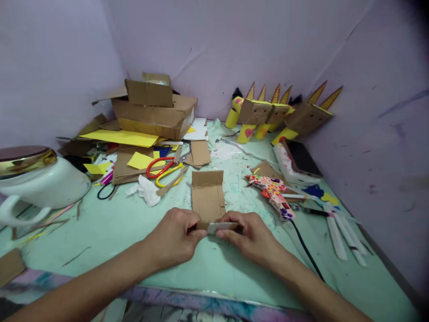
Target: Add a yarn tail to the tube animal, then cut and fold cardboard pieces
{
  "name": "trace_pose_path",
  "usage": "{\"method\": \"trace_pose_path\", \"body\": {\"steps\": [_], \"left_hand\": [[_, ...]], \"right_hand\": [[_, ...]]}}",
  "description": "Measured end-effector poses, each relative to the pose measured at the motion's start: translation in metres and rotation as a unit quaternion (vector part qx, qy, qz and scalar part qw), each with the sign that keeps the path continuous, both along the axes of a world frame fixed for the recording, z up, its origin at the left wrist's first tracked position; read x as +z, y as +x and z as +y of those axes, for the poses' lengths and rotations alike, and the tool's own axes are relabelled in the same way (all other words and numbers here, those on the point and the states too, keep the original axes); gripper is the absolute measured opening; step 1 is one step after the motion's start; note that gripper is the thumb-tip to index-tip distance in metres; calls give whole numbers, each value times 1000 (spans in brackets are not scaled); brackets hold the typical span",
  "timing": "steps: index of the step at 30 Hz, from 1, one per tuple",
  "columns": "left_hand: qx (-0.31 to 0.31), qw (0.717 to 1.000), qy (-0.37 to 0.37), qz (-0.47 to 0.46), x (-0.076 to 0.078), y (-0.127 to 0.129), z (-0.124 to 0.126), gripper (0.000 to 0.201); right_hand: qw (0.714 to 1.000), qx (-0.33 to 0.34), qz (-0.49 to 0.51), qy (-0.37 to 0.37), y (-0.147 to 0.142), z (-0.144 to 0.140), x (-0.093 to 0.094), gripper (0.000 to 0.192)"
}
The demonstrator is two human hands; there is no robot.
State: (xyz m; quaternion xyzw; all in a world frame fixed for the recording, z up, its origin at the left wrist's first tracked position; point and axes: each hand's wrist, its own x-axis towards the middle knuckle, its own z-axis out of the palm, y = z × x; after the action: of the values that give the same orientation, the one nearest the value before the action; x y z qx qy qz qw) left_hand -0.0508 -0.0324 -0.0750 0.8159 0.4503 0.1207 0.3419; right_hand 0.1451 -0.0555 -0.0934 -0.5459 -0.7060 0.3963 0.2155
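1. At the far left we are seeing a white ceramic pot with a shiny gold lid sitting on the pale green table top, well apart from our hands.
2. Behind it a heap is lying: a battered brown cardboard box, a flat yellow paper sheet, and red-handled scissors crossing yellow-handled scissors, with a crumpled white tissue just in front of them.
3. Our left hand is curling narrow, its fingertips pinching the left end of the near edge of a flat rectangular piece of brown corrugated cardboard, which is lying on the table top straight ahead of us.
4. Our right hand is gripping the right end of that same edge, where a pale strip is showing between the two hands; we cannot tell what the strip is.
5. Nothing is standing between our hands and the cardboard piece; the scraps are lying beyond it.
6. To the right a glue gun covered in bright patterned stickers is resting near our right hand, its black cord running just past the wrist.
7. Farther right white glue sticks are lying beside a dark phone on a white box.
8. At the back, brown cardboard figures with yellow tube legs and orange spikes are standing against the wall.
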Motion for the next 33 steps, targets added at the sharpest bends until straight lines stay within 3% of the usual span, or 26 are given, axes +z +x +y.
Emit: {"method": "trace_pose_path", "body": {"steps": [6,12,16,23,29,33], "left_hand": [[-6,1000,19,-15,-8,-3,-6,19],[57,989,-10,135,0,6,-3,23],[73,983,-13,167,5,7,-5,22],[65,985,5,157,1,3,-4,18],[83,974,7,212,6,7,-3,18],[95,971,1,220,7,7,-5,15]], "right_hand": [[995,-6,-57,79,4,-4,-2,25],[986,-9,-128,101,1,-3,-1,28],[981,-19,-148,126,0,-6,-2,30],[984,27,-126,127,4,-6,-5,23],[976,-2,-165,142,1,-6,-5,30],[981,23,-133,140,5,-7,-6,22]]}}
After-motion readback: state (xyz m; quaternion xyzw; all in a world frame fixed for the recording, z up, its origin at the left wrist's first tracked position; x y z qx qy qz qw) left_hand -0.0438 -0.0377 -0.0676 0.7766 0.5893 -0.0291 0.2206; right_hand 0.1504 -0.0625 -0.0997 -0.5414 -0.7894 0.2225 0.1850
